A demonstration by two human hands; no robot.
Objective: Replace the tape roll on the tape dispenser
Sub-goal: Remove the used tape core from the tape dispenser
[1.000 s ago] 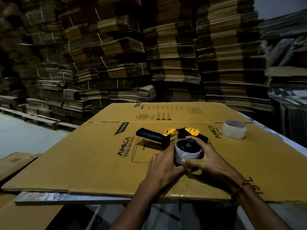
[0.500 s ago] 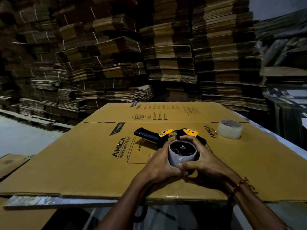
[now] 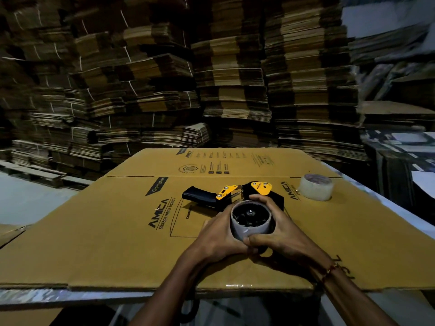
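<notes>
Since the earlier frames our two hands have closed in tighter round the spent roll, and the thumbs that lay apart now meet at its near side.

From the head view, we see the tape dispenser (image 3: pixel 235 196) lying on its side on the flattened cardboard box (image 3: pixel 117 231), its black handle pointing left and its yellow plates facing up. The empty tape core (image 3: pixel 250 223), a grey ring, sits on the dispenser's black hub with its open end towards us. Our left hand (image 3: pixel 219 236) curls round the core's left and near side, fingers bent against its wall. Our right hand (image 3: pixel 280 229) wraps the right side, forefinger hooked over the far rim and thumb pressed beside the left thumb. Whether the core has lifted from the hub we cannot tell.

A new tape roll (image 3: pixel 315 186), clear, lies flat on the box to the right, well apart from the hands. Stacks of folded cartons (image 3: pixel 223 78) fill the background.
</notes>
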